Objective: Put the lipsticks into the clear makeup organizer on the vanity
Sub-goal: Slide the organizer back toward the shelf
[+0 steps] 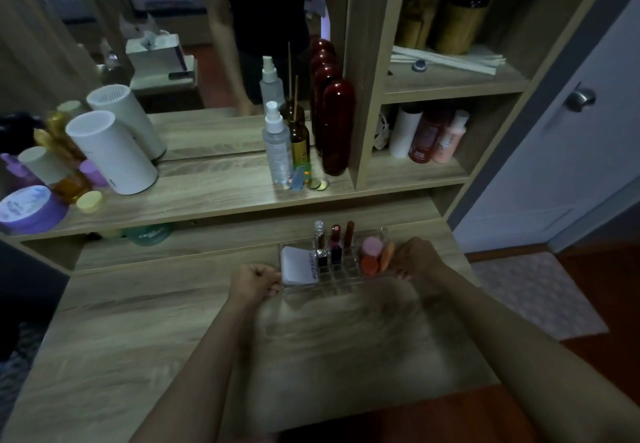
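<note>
The clear makeup organizer [341,278] stands on the wooden vanity top, toward the back. Several lipsticks [335,239] stand upright in its middle slots. A white compact [298,265] lies in its left section, and pink and orange round items [370,254] fill its right section. My left hand [254,281] is closed on the organizer's left end. At the opposite end, my right hand [417,257] grips the right side. No loose lipstick shows on the vanity top.
The raised shelf behind carries a white cylinder [110,153], a clear spray bottle [277,146], a tall dark red bottle [337,127], a purple jar [26,208] and small pots. Side cubbies hold bottles [429,137]. A door [581,99] stands at the right.
</note>
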`<action>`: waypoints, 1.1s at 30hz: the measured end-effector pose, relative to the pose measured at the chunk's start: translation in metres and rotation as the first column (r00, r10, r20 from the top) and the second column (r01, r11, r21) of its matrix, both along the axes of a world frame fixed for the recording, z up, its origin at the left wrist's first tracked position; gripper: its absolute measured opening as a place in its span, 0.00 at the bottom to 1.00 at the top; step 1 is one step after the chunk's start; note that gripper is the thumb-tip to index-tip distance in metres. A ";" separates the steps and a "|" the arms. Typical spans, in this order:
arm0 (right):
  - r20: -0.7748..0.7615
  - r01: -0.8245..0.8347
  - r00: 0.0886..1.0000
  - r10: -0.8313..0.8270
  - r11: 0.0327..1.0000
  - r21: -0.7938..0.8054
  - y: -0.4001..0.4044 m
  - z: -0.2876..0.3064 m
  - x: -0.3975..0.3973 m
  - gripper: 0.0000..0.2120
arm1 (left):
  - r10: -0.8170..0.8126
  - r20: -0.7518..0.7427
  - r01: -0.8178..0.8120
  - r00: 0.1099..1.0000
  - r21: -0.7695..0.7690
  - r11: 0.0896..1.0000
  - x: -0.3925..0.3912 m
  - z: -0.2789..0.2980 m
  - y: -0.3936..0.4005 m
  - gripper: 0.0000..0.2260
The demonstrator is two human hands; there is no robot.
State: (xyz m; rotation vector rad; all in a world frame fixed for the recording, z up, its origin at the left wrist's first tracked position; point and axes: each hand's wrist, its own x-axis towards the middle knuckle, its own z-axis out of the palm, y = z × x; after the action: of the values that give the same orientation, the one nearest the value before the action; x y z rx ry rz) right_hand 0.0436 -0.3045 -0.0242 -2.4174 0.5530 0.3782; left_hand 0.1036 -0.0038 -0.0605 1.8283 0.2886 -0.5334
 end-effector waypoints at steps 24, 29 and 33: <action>-0.068 0.082 0.994 -0.081 0.997 -0.001 -0.116 -0.001 -0.021 0.12 | -0.076 0.019 0.074 0.997 0.080 0.994 -0.004 -0.009 -0.121 0.14; -0.072 0.089 0.993 -0.090 0.996 -0.020 -0.119 -0.005 -0.020 0.11 | -0.070 0.030 0.067 0.997 0.101 0.993 -0.002 -0.012 -0.123 0.15; -0.069 0.111 0.991 -0.115 0.992 -0.066 -0.115 -0.008 -0.023 0.06 | -0.088 0.040 0.083 0.995 0.102 0.991 -0.001 -0.015 -0.121 0.15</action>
State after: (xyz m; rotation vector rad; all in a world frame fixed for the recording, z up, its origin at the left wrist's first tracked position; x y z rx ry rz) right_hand 0.0201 -0.4198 -0.0322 -2.4260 0.7409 0.4075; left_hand 0.1024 -0.1252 -0.0753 1.9538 0.2110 -0.5454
